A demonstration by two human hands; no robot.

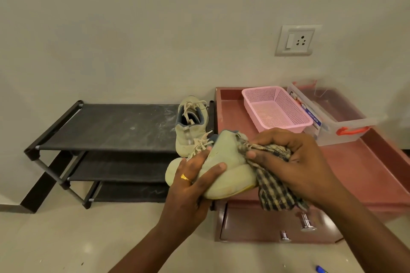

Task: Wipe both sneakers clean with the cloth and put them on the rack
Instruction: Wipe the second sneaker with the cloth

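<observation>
A pale greenish sneaker (230, 176) is held in the air just in front of the right end of the black three-tier rack (111, 126). It is turned on its side, with the sole facing down and toward the camera. It is gripped by the left hand (193, 182), whose thumb is laid across the upper while the fingers are wrapped round the far side near the loose laces. A gold ring (185, 177) is worn on that hand. The right hand (295, 162) is curled round a bunched checked cloth (273, 190), which is pressed against the heel end of the held sneaker. The rest of the cloth is left hanging below the hand.

The second sneaker (190, 131) is set on the top shelf of the rack at its right end, upright, with the heel toward the camera and the laces undone. The rack's top shelf is marked with pale dusty smears, and the rack is placed against the wall.

Directly right of the rack, a low maroon counter (355, 173) with a raised rim is seen, with drawer knobs (307, 223) on its front. On it, toward the wall, a pink mesh basket (263, 88) is set, and just beside it, farther from the rack, a clear plastic box (337, 137) with orange handles. A white wall socket (296, 40) is mounted above the counter. On the floor, well right of the rack and near the camera, a blue pen (320, 269) is partly shown.
</observation>
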